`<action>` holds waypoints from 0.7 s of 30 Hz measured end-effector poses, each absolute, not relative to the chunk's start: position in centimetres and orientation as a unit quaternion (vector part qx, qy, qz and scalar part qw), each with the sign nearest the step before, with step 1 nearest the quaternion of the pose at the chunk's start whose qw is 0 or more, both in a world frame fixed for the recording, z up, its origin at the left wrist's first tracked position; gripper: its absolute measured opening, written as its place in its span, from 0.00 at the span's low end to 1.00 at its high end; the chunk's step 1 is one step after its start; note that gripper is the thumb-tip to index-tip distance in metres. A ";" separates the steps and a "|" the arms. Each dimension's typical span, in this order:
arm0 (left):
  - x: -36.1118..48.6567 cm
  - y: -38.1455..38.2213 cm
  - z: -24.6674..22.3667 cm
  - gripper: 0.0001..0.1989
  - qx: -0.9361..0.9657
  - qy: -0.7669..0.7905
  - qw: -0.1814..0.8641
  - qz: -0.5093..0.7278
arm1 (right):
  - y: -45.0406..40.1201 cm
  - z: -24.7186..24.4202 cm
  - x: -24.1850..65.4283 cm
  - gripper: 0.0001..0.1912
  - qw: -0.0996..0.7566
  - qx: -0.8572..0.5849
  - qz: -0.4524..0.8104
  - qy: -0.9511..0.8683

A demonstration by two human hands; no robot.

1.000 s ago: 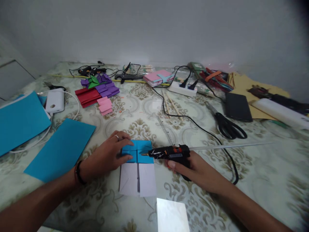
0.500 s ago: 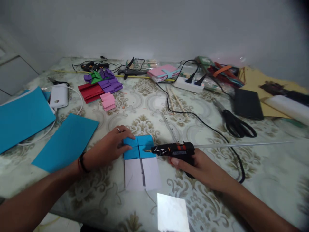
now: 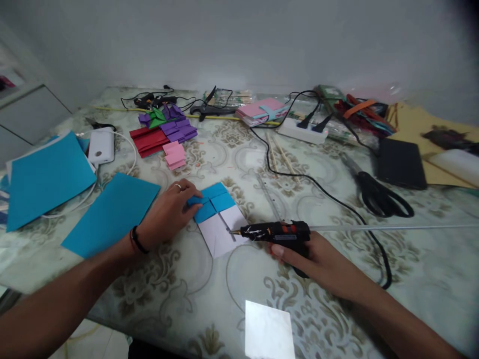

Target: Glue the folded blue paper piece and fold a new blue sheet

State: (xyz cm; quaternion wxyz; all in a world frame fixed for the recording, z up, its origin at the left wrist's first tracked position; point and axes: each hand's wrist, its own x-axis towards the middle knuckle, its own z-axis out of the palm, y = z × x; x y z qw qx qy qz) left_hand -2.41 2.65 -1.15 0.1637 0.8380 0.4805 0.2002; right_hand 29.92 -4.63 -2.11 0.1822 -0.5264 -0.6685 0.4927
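Observation:
My left hand (image 3: 172,212) pinches the upper left corner of a folded blue and white paper (image 3: 220,229), which lies turned at an angle on the table. Its far part shows blue folded flaps, its near part is white, and a narrow slit runs down the middle. In my right hand (image 3: 303,254) is a black hot glue gun (image 3: 277,232), a long clear glue stick (image 3: 396,227) sticking out of its back. The brass nozzle points left, over the white part by the slit; whether it touches the paper I cannot tell.
Blue sheets (image 3: 112,214) lie at the left beside a white power bank (image 3: 102,145). Folded red, purple, green and pink papers (image 3: 149,141) sit further back. Black scissors (image 3: 381,194), a power strip (image 3: 303,130) and a dark phone-like slab (image 3: 401,163) are on the right. A black cord (image 3: 318,182) crosses the table.
The folded paper has turned and shifted away from me, with my left hand on its corner. The glue gun's nozzle has gone from over the blue flaps to over the white part.

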 end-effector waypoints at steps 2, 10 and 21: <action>-2.4 2.6 -1.2 0.07 0.832 0.491 0.163 0.200 | -4.6 -2.0 29.8 0.23 0.185 -0.522 0.499 -0.666; -2.5 2.4 -1.4 0.08 0.837 0.504 0.131 0.171 | -4.4 -1.3 29.5 0.23 0.191 -0.515 0.503 -0.667; -4.1 4.0 0.9 0.13 0.811 0.507 0.161 0.245 | -3.8 -0.3 30.2 0.30 0.234 -0.561 0.449 -0.654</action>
